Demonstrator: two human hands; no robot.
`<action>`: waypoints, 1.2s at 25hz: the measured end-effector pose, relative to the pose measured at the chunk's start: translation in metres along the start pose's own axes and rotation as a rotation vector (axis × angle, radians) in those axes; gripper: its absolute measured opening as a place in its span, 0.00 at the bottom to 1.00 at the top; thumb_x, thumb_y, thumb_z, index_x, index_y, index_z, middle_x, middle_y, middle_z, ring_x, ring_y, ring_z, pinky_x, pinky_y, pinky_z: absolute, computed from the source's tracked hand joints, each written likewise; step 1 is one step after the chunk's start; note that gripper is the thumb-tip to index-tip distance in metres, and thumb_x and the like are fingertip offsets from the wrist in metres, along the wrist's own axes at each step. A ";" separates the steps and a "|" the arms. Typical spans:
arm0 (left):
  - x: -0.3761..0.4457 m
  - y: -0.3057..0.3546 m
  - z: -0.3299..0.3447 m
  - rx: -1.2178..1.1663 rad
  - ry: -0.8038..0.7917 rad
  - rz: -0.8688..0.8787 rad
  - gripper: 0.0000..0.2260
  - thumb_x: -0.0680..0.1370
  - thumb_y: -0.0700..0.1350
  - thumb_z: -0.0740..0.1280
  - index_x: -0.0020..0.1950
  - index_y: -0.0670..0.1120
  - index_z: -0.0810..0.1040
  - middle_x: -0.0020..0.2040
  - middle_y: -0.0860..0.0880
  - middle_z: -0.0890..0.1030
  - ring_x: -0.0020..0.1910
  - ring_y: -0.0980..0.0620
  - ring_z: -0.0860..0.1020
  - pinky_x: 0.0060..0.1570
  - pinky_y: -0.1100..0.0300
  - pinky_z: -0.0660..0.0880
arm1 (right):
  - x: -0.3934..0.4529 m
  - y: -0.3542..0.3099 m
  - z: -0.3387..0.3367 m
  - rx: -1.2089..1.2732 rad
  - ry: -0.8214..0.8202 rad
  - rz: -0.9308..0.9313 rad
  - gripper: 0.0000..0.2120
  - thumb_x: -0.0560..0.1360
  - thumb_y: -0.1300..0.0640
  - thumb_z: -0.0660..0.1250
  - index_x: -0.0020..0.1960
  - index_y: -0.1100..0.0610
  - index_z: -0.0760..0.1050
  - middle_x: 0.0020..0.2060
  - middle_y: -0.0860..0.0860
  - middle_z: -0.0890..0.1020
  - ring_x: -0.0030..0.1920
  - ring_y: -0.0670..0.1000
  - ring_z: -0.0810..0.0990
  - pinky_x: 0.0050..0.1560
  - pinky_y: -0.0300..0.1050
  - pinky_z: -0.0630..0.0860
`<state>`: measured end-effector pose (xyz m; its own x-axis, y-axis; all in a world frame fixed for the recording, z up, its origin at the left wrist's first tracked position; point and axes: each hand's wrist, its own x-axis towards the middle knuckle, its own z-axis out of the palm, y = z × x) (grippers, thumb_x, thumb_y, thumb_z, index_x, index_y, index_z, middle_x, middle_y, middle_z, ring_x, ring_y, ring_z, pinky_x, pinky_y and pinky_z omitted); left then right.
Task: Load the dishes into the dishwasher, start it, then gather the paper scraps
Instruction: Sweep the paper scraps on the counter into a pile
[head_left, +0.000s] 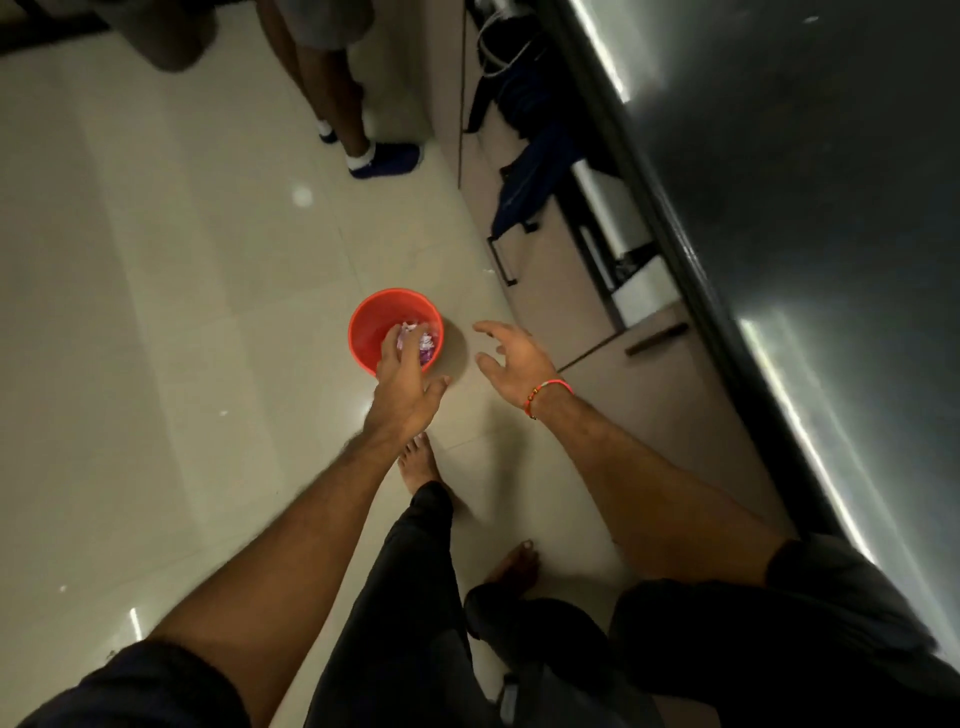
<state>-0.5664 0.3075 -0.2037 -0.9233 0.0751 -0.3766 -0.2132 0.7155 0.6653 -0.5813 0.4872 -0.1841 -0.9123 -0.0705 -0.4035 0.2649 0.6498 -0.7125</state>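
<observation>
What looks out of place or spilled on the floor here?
Nothing looks spilled. The red bucket stands upright on the tiled floor, with the paper scraps inside it. The left hand reaches into it; the right hand hovers open beside it. A few pale specks dot the floor, too small to identify.

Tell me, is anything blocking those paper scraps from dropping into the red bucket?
Nothing visible does. The left hand reaches over the red bucket, fingers at the paper scraps above its open mouth. The right hand hovers beside it, empty.
</observation>
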 end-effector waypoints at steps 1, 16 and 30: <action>-0.018 0.019 -0.002 -0.001 -0.005 0.027 0.34 0.78 0.43 0.71 0.80 0.49 0.60 0.81 0.43 0.53 0.78 0.39 0.58 0.74 0.43 0.63 | -0.024 -0.001 -0.015 0.000 0.038 0.002 0.21 0.77 0.60 0.66 0.70 0.55 0.72 0.65 0.57 0.75 0.63 0.56 0.75 0.68 0.48 0.69; -0.140 0.273 0.037 0.044 -0.234 0.808 0.28 0.80 0.42 0.69 0.78 0.52 0.63 0.74 0.50 0.63 0.69 0.45 0.70 0.68 0.44 0.72 | -0.281 0.007 -0.193 0.097 0.727 0.024 0.13 0.78 0.62 0.65 0.61 0.54 0.79 0.53 0.50 0.82 0.52 0.46 0.80 0.57 0.34 0.74; -0.144 0.365 0.120 0.287 -0.767 1.266 0.37 0.77 0.47 0.72 0.81 0.56 0.56 0.78 0.52 0.57 0.74 0.47 0.63 0.74 0.45 0.67 | -0.391 0.064 -0.200 0.235 1.300 0.521 0.12 0.77 0.61 0.68 0.59 0.51 0.79 0.47 0.45 0.78 0.37 0.42 0.76 0.43 0.35 0.73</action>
<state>-0.4729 0.6413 0.0156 -0.0390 0.9986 0.0368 0.7250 0.0029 0.6887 -0.2702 0.7080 0.0424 -0.2947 0.9530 0.0699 0.5823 0.2372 -0.7776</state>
